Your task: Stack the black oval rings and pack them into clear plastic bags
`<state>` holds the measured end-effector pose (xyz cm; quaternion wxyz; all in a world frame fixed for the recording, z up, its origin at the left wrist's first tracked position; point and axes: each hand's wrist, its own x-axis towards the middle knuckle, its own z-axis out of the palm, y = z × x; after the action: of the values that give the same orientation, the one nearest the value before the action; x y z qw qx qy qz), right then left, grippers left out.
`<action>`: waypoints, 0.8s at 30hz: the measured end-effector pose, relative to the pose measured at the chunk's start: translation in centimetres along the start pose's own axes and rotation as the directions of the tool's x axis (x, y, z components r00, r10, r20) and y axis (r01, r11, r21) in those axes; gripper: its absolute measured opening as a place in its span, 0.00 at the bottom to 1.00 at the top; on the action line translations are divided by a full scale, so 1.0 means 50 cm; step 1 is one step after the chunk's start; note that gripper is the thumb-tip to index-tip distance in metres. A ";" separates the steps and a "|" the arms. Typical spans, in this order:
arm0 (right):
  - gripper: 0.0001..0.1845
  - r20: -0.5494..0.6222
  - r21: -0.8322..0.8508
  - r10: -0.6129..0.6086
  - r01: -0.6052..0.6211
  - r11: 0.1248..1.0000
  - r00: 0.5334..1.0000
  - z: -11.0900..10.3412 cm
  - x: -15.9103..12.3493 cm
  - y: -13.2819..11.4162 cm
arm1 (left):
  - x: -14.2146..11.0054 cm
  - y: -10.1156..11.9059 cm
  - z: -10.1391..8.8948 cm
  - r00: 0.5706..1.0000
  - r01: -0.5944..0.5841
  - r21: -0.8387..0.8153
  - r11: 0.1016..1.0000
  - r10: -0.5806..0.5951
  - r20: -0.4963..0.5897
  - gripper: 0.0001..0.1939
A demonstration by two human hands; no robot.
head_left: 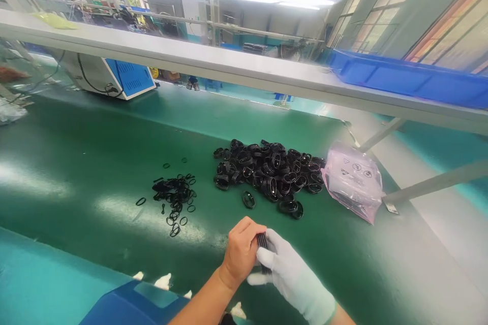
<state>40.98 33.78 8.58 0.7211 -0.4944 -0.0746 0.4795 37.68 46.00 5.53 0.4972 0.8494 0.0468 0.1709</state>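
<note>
My bare left hand (242, 249) is closed at the near edge of the bench, its fingers pinching the upper end of a black cable coil (262, 240). The coil has ridged, parallel windings and stands on edge. From the other side, my right hand (285, 269), in a white glove, grips the same coil between thumb and fingers. Beyond my hands lies a heap of similar black oval coils (267, 167), with a single coil (248, 200) just in front of it. To the left is a loose pile of thin black rubber bands (175, 193).
A pinkish plastic bag (354, 177) with a pale packet lies right of the heap, beside a metal strut. A white shelf (213, 58) crosses above the green bench (95, 137), carrying a blue bin (412, 78). A blue-and-white machine (129, 78) stands back left.
</note>
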 end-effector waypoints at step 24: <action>0.30 -0.422 -0.620 -0.002 -0.287 0.731 0.907 -0.298 -0.004 -0.027 | 0.093 -0.169 -0.050 0.840 0.479 0.589 0.651 -0.534 -0.094 0.07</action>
<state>50.38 23.98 2.25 0.4551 -0.8100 -0.0556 0.3655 41.94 53.48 0.48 0.2370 0.9198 0.3109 -0.0355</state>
